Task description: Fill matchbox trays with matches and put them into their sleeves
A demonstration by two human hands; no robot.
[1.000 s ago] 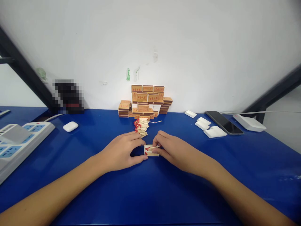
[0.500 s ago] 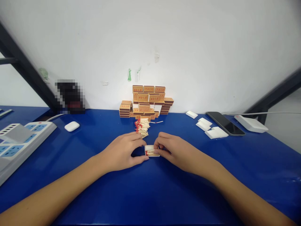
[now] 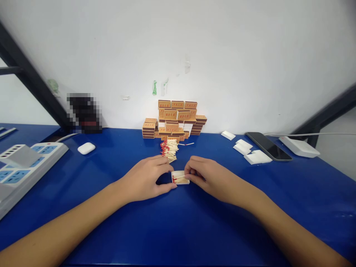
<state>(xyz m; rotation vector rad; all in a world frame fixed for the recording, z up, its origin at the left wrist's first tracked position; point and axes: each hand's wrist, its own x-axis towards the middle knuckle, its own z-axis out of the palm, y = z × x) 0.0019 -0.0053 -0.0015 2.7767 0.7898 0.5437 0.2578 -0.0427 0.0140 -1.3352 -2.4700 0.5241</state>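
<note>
A small white matchbox tray (image 3: 180, 177) with several red-tipped matches in it lies on the blue table (image 3: 178, 230) between my hands. My left hand (image 3: 146, 178) grips the tray's left end with thumb and fingers curled. My right hand (image 3: 204, 174) rests at the tray's right end, fingers curled and pressed on the matches inside. Just behind the tray lies a loose heap of red-tipped matches (image 3: 169, 150). A stack of brown matchboxes (image 3: 174, 120) stands against the white wall.
White empty trays (image 3: 251, 154) and a black phone (image 3: 268, 145) lie at the right, with a white box (image 3: 299, 146) beyond. A power strip (image 3: 22, 165) and a white earbud case (image 3: 86, 148) are at the left. One stray match (image 3: 187, 144) lies near the stack.
My right hand held one match above the tray a second ago. It has lowered it into the tray and now presses on the matches. My left hand has stayed put.
</note>
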